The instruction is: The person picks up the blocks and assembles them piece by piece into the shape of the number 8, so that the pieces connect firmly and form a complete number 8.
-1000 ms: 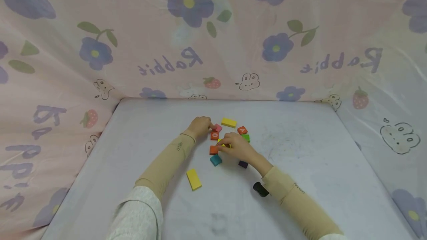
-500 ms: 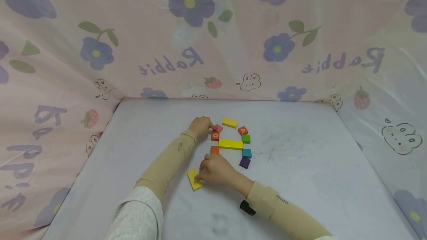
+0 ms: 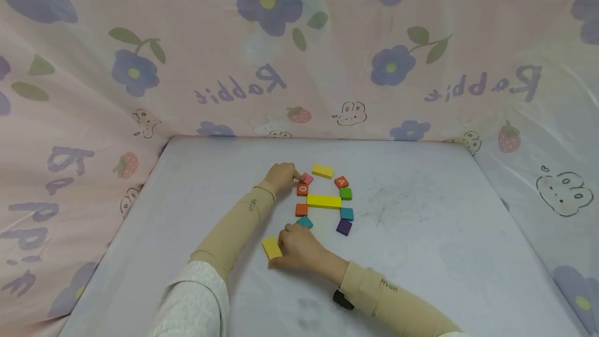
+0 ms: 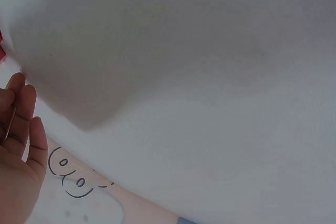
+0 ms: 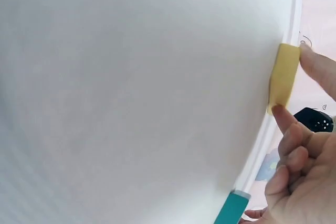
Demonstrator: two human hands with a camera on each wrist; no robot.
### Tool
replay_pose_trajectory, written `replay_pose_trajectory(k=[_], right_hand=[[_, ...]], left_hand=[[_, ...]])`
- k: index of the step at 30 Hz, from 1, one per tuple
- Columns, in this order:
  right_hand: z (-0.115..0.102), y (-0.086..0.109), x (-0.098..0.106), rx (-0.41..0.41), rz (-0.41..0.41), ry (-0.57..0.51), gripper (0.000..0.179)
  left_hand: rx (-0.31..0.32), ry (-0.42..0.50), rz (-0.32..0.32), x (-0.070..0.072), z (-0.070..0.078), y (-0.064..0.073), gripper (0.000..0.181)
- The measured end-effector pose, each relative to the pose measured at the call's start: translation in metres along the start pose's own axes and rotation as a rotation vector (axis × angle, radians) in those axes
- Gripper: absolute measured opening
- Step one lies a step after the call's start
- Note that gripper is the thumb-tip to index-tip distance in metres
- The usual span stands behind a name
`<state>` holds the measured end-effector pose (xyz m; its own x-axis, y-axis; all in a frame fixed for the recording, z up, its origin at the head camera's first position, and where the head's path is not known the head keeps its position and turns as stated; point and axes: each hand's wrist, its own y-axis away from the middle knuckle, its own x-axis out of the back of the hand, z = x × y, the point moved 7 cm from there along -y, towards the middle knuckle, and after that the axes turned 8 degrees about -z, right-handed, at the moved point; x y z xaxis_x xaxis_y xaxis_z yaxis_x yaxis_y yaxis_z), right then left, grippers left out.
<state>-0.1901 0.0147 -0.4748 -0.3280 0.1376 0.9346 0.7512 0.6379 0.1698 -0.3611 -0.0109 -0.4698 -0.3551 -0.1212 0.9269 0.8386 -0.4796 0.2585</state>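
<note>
In the head view my left hand point(image 3: 282, 177) rests at the far left of a block outline, a fingertip touching the pink block point(image 3: 306, 179). The left wrist view shows loosely bent fingers point(image 4: 30, 108), and only a red sliver of block enters that frame. My right hand point(image 3: 301, 248) holds a yellow rectangular block point(image 3: 271, 248) at the near left. As the right wrist view shows, thumb and a fingertip pinch the yellow block point(image 5: 284, 77) at its two ends, the other fingers curled. Just beyond this hand lies a teal block point(image 3: 305, 221), partly covered.
A long yellow block point(image 3: 324, 202) crosses the outline's middle. Around it lie orange blocks point(image 3: 301, 209), a green block point(image 3: 346, 194), a blue block point(image 3: 347, 214), a purple block point(image 3: 344, 227) and a yellow block point(image 3: 323, 171) at the back. Patterned cloth walls point(image 3: 299, 56) enclose the white table point(image 3: 421, 254).
My right hand has left the orange and teal blocks, moved nearer and left, and taken hold of the near yellow block. The left hand stays by the pink block.
</note>
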Motion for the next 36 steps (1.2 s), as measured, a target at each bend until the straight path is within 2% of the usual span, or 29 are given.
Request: replay_pose_trajectory(k=[7,14,21,28,33,36], right_hand=[[-0.001,0.005,0.002,0.01,-0.019,-0.008,0.034],[0.01,0.021,0.003,-0.009,-0.025,0.0,0.029],[0.03,0.042,0.007,-0.033,0.025,0.007,0.025],[0.05,0.063,0.016,-0.077,0.107,0.071,0.02],[0.062,0.075,0.021,-0.119,0.17,0.108,0.02],[0.069,0.077,0.025,-0.141,0.193,0.119,0.019]], left_hand=[[0.006,0.016,0.01,-0.002,-0.003,-0.002,0.032],[0.007,0.031,0.013,-0.002,-0.001,-0.001,0.03],[0.026,0.027,0.013,-0.004,-0.004,-0.002,0.033],[0.02,0.035,0.018,-0.001,-0.004,-0.002,0.034],[0.026,0.045,-0.02,-0.007,-0.006,0.0,0.032],[0.023,0.056,-0.022,-0.008,-0.006,-0.001,0.031]])
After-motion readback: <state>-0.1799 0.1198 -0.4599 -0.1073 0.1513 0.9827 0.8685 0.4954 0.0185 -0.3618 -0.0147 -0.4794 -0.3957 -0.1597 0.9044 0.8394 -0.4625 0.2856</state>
